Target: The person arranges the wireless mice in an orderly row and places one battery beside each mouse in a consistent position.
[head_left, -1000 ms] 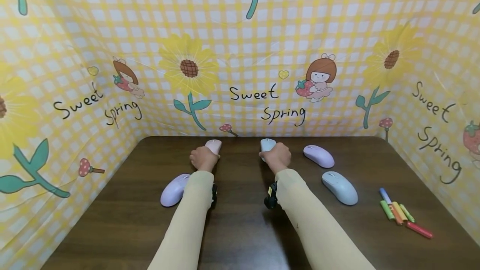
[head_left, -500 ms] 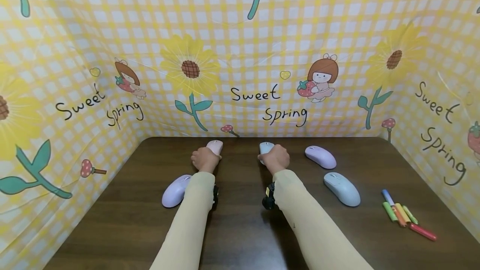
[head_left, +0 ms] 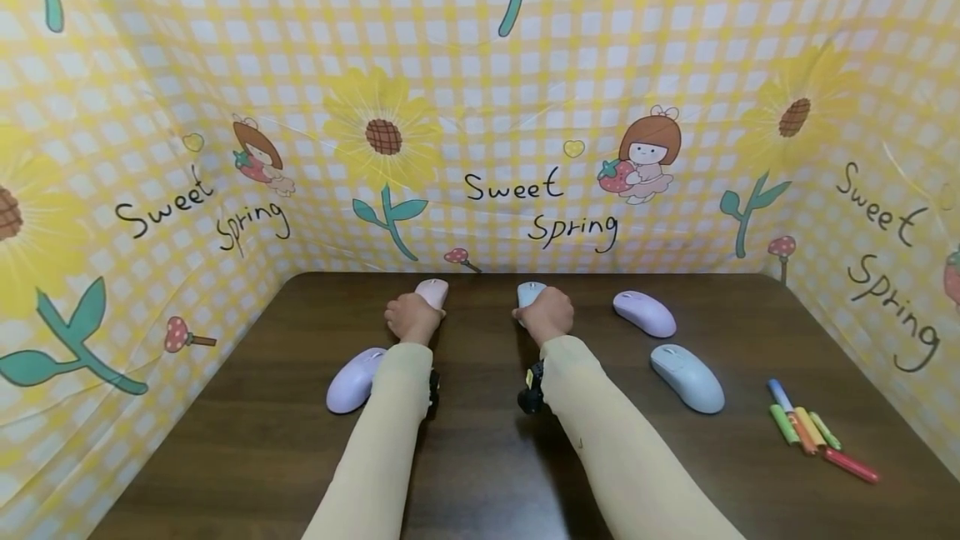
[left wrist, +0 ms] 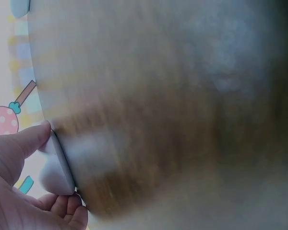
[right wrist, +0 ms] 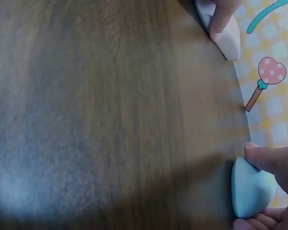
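Note:
In the head view my left hand point(head_left: 414, 317) grips a pale pink computer mouse point(head_left: 432, 292) near the table's far edge. The left wrist view shows the thumb on one side of this mouse point(left wrist: 58, 175) and curled fingers on the other. To the right, my right hand point(head_left: 550, 315) holds a light blue computer mouse point(head_left: 531, 293). Thumb and fingers press that mouse point(right wrist: 252, 189) from opposite sides in the right wrist view. Both mice sit on the tabletop, apart from each other, and the palms partly hide them.
A lilac mouse point(head_left: 356, 382) lies beside the left sleeve. Right of the right hand are another lilac mouse point(head_left: 645, 313) and a larger light blue one point(head_left: 687, 379). Several coloured markers point(head_left: 808, 430) lie on the dark wooden table point(head_left: 247, 440). Checked cloth point(head_left: 480, 107) surrounds it.
My right hand has slid slightly left with the light blue mouse. The left hand and pink mouse stay in place. The whole view has shifted a little.

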A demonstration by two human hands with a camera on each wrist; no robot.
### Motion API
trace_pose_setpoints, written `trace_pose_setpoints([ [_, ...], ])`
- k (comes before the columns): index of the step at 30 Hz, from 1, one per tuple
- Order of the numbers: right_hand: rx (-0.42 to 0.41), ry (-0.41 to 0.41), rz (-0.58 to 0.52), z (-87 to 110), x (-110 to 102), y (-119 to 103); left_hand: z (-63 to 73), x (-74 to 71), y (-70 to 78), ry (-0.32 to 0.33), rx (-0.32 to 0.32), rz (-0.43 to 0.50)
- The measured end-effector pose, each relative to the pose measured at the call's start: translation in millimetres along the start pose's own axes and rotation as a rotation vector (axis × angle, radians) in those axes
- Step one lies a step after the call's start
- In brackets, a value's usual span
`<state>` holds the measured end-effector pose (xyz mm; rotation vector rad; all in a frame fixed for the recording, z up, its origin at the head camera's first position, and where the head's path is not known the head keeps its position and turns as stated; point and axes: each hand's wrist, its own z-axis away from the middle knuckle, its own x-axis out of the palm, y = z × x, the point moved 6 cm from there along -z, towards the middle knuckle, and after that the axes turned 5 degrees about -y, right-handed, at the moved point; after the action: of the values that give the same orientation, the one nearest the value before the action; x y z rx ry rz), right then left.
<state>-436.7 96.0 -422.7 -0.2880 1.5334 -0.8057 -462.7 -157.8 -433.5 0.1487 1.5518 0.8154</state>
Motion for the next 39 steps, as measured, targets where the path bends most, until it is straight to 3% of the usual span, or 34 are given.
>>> trace_pose_setpoints([
  [8, 0.005, 0.004, -0.002, 2.6, -2, -4, 1.0, 1.0, -0.5, -0.026, 0.008, 0.016],
  [16, 0.028, -0.011, 0.038, -4.0, 5, -4, 0.3, 0.7, -0.9, -0.004, -0.01, -0.002],
  [19, 0.014, -0.009, 0.033, -4.8, 6, -3, 0.2, 1.6, -1.6, -0.024, -0.007, 0.01],
  [31, -0.03, -0.03, 0.053, -1.8, 2, -4, 0.2, 0.7, -0.4, -0.004, 0.0, 0.013],
  [39, -0.031, -0.064, -0.017, 0.7, -4, -3, 1.8, -0.2, -1.2, -0.004, 0.002, 0.005],
])
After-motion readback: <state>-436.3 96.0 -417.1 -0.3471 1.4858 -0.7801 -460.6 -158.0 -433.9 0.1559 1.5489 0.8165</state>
